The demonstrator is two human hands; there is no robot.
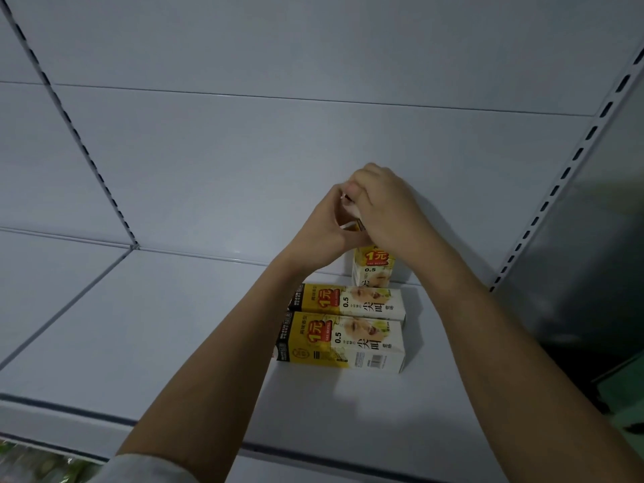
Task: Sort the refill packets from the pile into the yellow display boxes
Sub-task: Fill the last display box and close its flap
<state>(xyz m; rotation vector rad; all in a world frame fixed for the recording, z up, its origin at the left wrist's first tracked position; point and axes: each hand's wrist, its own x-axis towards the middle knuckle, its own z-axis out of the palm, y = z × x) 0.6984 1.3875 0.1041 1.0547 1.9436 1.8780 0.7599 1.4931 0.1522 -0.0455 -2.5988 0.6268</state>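
Both forearms reach in from the near edge and meet over the upright yellow display box [373, 270], which serves as the landmark. Left hand [326, 235] curls against the box's top on its left side; right hand [386, 210] is cupped over the top from the right, fingers bent down. Between them a small pale item shows, apparently a refill packet [349, 203] being fed into the box mouth; which hand actually pinches it cannot be confirmed.

Nearer than the upright box lie two more yellow display boxes on their sides, the middle box [352, 301] just in front of it and the near box [343, 343] touching that one. All three rest on the white shelf [139, 325], with the upright box against the back panel [278, 151]. No pile is visible.

Assessment: packets are likely light, thin and flexible; grip by the edges. The cardboard box looks light and tippable, so steadying it near the top is advisable.
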